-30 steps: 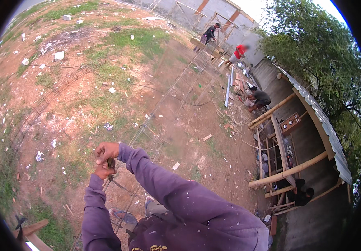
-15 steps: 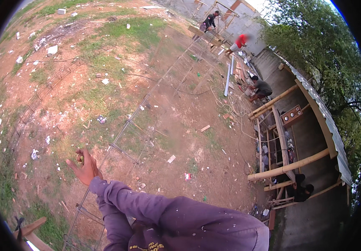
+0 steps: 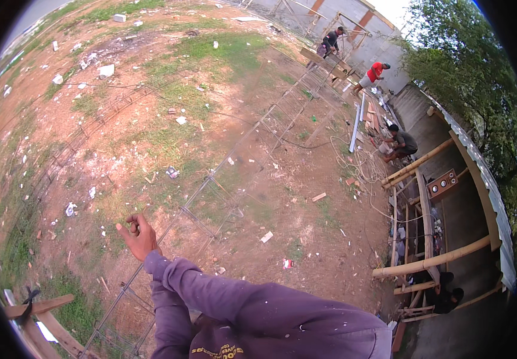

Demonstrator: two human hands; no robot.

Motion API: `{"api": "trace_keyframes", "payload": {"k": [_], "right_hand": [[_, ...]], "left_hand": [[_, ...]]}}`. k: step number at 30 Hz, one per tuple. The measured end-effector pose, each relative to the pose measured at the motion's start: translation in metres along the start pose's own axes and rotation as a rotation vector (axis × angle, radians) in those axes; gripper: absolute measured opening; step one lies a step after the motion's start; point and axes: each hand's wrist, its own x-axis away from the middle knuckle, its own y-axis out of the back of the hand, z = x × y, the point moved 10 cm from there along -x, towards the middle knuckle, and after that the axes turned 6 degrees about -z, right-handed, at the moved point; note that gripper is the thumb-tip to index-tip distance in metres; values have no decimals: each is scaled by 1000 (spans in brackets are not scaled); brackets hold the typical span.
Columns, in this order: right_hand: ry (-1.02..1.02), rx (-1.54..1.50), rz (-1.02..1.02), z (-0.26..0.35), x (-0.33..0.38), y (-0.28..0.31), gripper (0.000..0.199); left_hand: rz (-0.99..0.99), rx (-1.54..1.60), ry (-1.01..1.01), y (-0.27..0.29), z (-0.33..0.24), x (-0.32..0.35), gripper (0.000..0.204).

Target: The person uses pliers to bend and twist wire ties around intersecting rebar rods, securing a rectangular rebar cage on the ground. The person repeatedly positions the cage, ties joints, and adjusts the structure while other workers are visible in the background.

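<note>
My right hand (image 3: 139, 237) reaches out at the left, above littered ground, at the end of a purple sleeve (image 3: 228, 296). Its thumb stands apart from the loosely curled fingers, and I see nothing held between them. A long rebar frame (image 3: 194, 210) runs diagonally over the ground close by, passing under the wrist; whether the hand touches it I cannot tell. A second purple sleeve (image 3: 172, 314) comes up beneath the first, and the left hand at its end is hidden.
Wooden pieces (image 3: 49, 311) join at the lower left. Another rebar frame (image 3: 82, 128) lies farther left. Bamboo poles (image 3: 432, 257) hold a shelter under a corrugated roof (image 3: 486, 185), with a speaker box (image 3: 443, 183) inside. Several people work beyond, one in a red shirt (image 3: 376, 72).
The view has swung so that the ground and people sit farther right and lower. My right hand has turned slightly, its fingers remaining loosely curled.
</note>
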Motion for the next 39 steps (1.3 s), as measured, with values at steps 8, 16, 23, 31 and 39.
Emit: {"api": "trace_keyframes", "payload": {"k": [8, 16, 23, 31, 39], "right_hand": [[162, 140, 422, -11, -45, -52, 37], [-20, 69, -181, -13, 3, -13, 45], [-260, -199, 481, -62, -35, -64, 40], [-245, -499, 358, -31, -34, 23, 78], [-274, -399, 421, -42, 26, 70, 65]], "left_hand": [[298, -256, 424, -21, -50, -5, 82], [-297, -694, 203, -72, -99, 32, 65], [320, -268, 344, -51, -80, 0, 48], [-403, 433, 305, 11, -117, -5, 28], [-208, -172, 225, -123, -134, 45, 55]]}}
